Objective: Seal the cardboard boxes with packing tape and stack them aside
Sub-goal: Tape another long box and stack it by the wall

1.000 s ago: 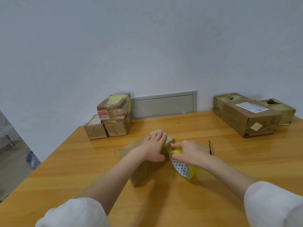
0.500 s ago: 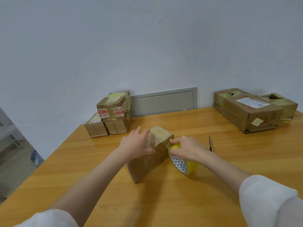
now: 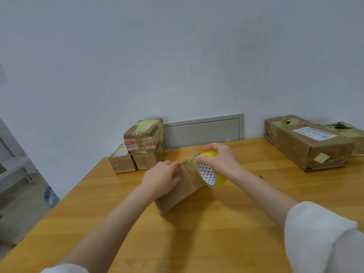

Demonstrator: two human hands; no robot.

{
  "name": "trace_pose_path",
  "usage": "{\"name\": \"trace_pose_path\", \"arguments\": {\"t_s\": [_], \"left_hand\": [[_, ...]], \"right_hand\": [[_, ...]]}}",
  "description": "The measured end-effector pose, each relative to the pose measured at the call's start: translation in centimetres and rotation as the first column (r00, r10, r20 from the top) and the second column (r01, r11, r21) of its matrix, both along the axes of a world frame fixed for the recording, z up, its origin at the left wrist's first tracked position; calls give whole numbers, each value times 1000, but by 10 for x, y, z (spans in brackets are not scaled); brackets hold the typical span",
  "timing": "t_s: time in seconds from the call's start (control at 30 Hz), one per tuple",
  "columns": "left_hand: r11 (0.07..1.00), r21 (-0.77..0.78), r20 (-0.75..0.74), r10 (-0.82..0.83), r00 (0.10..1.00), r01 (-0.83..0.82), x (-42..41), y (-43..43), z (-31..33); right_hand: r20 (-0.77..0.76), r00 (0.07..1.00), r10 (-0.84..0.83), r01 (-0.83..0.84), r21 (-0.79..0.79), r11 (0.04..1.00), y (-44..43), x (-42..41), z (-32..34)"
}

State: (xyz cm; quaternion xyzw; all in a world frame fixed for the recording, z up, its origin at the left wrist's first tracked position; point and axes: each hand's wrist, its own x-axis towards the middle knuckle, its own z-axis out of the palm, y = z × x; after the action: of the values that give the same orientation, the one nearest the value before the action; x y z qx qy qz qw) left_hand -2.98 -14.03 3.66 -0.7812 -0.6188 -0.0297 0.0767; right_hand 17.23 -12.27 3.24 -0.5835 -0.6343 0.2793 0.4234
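A plain office or mailroom corner: taped parcels (image 3: 137,146) with shipping labels sit on a wooden tabletop (image 3: 197,233) against a bare grey wall (image 3: 177,56).

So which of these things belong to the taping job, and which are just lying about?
Job: the box held by the left hand; the yellow tape roll in the right hand; the stacked boxes, left; the larger boxes, right.
Lying about: the grey wall panel; a bluish thing on the floor.
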Motion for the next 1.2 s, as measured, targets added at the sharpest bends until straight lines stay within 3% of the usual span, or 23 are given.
{"name": "trace_pose_path", "arguments": {"t_s": [0.13,0.23,0.37,0.6,0.87,0.97,1.2], "left_hand": [[991,-22,-184,122,975,-128,20,-9,-30],[994,-31,-121,103,987,-108,20,-1,-24],[962,-273,47,-12,999,24,24,6,-17],[983,-183,-76,-24,997,9,37,6,-23],[978,-208,-86,12,996,-29,41,6,-19],[975,-221,-84,16,996,-34,42,4,-18],[972,-234,-85,1,996,-21,41,5,-17]], "right_hand": [[-53,998,-27,26,-27,999,10,-12,9],[-141,986,93,-104,-72,992,10,-10,21],[-83,988,133,-137,-36,990,8,0,31],[165,986,10,-15,28,999,3,-11,19],[83,994,69,-56,-149,987,-13,27,28],[37,997,65,-59,-144,988,-24,33,17],[221,971,91,-53,-175,983,-47,39,-12]]}}
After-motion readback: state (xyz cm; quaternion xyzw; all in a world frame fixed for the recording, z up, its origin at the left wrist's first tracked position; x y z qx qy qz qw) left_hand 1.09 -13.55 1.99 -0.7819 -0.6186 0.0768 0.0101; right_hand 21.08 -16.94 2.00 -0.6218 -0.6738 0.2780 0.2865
